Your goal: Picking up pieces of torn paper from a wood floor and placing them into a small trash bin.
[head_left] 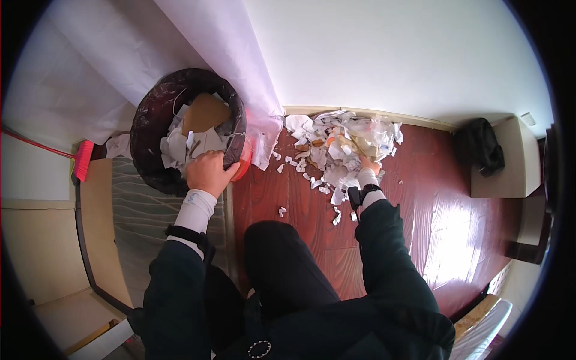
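My left hand grips the near right rim of a red waste bin, over its dark plastic bag liner. Inside the bin lie torn white papers and a piece of brown cardboard. My right hand reaches into the right side of a heap of waste paper on the floor. Its fingertips are hidden among the scraps, so any hold there is unclear. Clear plastic wrapping and brownish bits are mixed into the heap.
A white curtain hangs behind the bin. The heap lies on the reddish wood floor against a white wall. At left stands a red broom; at right a black bag rests on a pale cabinet. Loose scraps lie nearer me.
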